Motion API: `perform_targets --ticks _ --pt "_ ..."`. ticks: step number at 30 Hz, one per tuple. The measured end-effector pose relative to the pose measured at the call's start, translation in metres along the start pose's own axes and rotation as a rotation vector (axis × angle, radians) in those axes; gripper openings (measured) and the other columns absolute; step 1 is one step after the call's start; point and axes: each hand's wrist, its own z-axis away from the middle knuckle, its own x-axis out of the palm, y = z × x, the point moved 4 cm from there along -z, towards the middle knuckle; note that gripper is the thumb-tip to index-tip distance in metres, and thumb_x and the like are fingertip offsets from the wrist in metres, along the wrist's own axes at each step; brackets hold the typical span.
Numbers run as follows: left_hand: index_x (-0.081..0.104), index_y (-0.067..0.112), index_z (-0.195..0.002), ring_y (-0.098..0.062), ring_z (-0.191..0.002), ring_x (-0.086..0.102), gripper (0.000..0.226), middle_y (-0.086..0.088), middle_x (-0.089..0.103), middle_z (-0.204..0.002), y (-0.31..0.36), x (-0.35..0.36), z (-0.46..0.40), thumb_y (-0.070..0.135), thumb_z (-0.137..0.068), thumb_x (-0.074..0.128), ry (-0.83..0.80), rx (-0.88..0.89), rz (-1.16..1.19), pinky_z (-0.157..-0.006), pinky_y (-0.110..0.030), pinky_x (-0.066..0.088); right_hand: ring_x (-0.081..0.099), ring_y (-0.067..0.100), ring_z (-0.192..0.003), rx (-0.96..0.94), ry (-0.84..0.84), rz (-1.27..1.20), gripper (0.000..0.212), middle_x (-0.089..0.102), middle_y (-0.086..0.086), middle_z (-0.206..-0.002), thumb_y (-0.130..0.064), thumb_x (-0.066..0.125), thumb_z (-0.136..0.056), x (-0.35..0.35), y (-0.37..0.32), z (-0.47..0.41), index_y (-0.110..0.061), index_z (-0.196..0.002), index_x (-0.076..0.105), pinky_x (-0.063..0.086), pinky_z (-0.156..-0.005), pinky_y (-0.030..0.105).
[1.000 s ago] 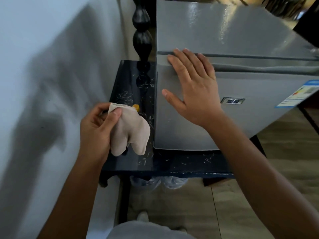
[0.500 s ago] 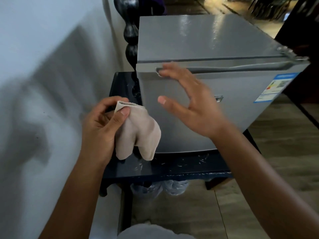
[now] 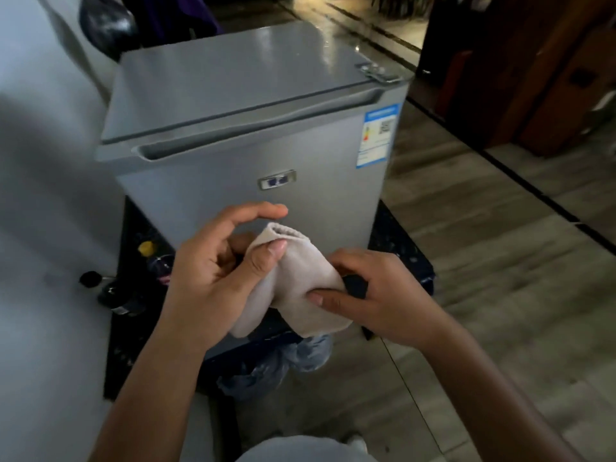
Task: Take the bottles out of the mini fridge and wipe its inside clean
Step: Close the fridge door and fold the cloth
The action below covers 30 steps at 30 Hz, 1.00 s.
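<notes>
The grey mini fridge (image 3: 233,135) stands on a dark low table (image 3: 405,258), its door closed. In front of the door both hands hold a beige cloth (image 3: 296,278). My left hand (image 3: 213,265) pinches the cloth's upper end between thumb and fingers. My right hand (image 3: 376,295) grips its lower right part. Two bottles stand left of the fridge on the table: one with a yellow cap (image 3: 146,250) and a dark one with a black cap (image 3: 100,288).
A white wall (image 3: 43,195) runs close along the left. A plastic bag (image 3: 276,361) lies under the table. Wooden furniture (image 3: 533,61) stands at the far right across the wood floor (image 3: 500,261).
My right hand left the fridge door and came down onto the cloth. The view pulled back, so the closed fridge and the bottles beside it show.
</notes>
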Motion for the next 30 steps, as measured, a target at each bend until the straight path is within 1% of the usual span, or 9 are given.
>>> perform_targets --ticks 2,8,10,13,15,18,21,25,30 --pt "0.069 0.04 -0.111 -0.054 -0.055 0.054 0.024 -0.039 0.06 -0.073 -0.001 0.026 -0.004 0.028 -0.09 0.069 -0.052 -0.034 0.067 -0.041 -0.051 0.044 0.065 0.015 -0.08 0.035 0.077 -0.019 0.034 0.068 -0.003 -0.088 -0.049 0.074 -0.082 -0.018 0.014 0.025 -0.018 -0.096 0.069 0.053 -0.067 0.043" --pt "0.071 0.04 -0.107 -0.013 -0.065 0.066 0.02 -0.01 0.077 -0.078 -0.01 0.104 -0.012 0.029 -0.09 0.071 -0.289 -0.104 0.241 -0.056 -0.024 0.051 0.065 0.021 -0.072 0.225 0.24 -0.134 0.028 0.067 0.0 -0.085 -0.043 0.078 -0.081 -0.058 0.042 0.106 -0.023 -0.093 0.064 0.053 -0.06 0.047" --pt "0.073 0.039 -0.104 -0.004 -0.07 0.07 0.022 0.003 0.078 -0.083 -0.012 0.126 -0.012 0.026 -0.088 0.068 -0.359 -0.114 0.273 -0.061 -0.016 0.052 0.065 0.018 -0.074 0.264 0.307 -0.109 0.025 0.066 -0.007 -0.087 -0.041 0.079 -0.081 -0.065 0.043 0.13 -0.028 -0.095 0.062 0.055 -0.06 0.04" --pt "0.075 0.035 -0.104 -0.006 -0.087 0.073 0.019 0.004 0.079 -0.098 -0.013 0.155 -0.014 0.023 -0.089 0.072 -0.503 -0.095 0.304 -0.073 -0.016 0.053 0.063 0.009 -0.071 0.332 0.439 -0.056 0.026 0.064 -0.018 -0.082 -0.029 0.082 -0.081 -0.072 0.041 0.163 -0.035 -0.096 0.062 0.047 -0.058 0.017" --pt "0.077 0.033 -0.103 -0.007 -0.089 0.073 0.02 0.004 0.079 -0.1 -0.015 0.172 -0.015 0.018 -0.09 0.071 -0.582 -0.088 0.333 -0.075 -0.017 0.053 0.065 0.006 -0.076 0.39 0.508 -0.048 0.03 0.067 -0.019 -0.086 -0.026 0.083 -0.082 -0.073 0.038 0.182 -0.032 -0.105 0.066 0.046 -0.064 0.012" --pt "0.076 0.029 -0.104 -0.006 -0.092 0.073 0.024 0.005 0.079 -0.1 -0.017 0.193 -0.014 0.016 -0.088 0.065 -0.721 -0.084 0.362 -0.075 -0.016 0.054 0.07 0.008 -0.083 0.494 0.592 0.004 0.033 0.072 -0.015 -0.092 -0.03 0.081 -0.083 -0.068 0.033 0.206 -0.03 -0.114 0.069 0.051 -0.069 0.017" --pt "0.072 0.029 -0.116 -0.01 -0.099 0.074 0.028 0.006 0.079 -0.106 -0.026 0.21 -0.015 0.022 -0.089 0.065 -0.913 -0.089 0.314 -0.078 -0.019 0.056 0.069 0.011 -0.076 0.624 0.689 0.064 0.019 0.072 -0.011 -0.085 -0.032 0.081 -0.082 -0.061 0.029 0.225 -0.031 -0.099 0.072 0.052 -0.066 0.026" --pt "0.066 0.031 -0.124 -0.003 -0.103 0.072 0.036 0.014 0.077 -0.108 -0.039 0.231 -0.012 0.03 -0.089 0.066 -1.111 -0.047 0.221 -0.083 -0.017 0.054 0.068 0.012 -0.076 0.714 0.843 0.076 0.02 0.073 -0.008 -0.085 -0.026 0.085 -0.078 -0.058 0.03 0.247 -0.028 -0.093 0.072 0.052 -0.065 0.024" --pt "0.064 0.025 -0.131 0.009 -0.097 0.069 0.038 0.026 0.076 -0.096 -0.054 0.262 -0.009 0.027 -0.093 0.067 -1.203 -0.006 0.138 -0.077 -0.008 0.049 0.069 0.012 -0.077 0.794 0.857 0.096 0.019 0.073 -0.008 -0.084 -0.023 0.084 -0.079 -0.063 0.051 0.263 -0.026 -0.092 0.07 0.057 -0.068 0.032"
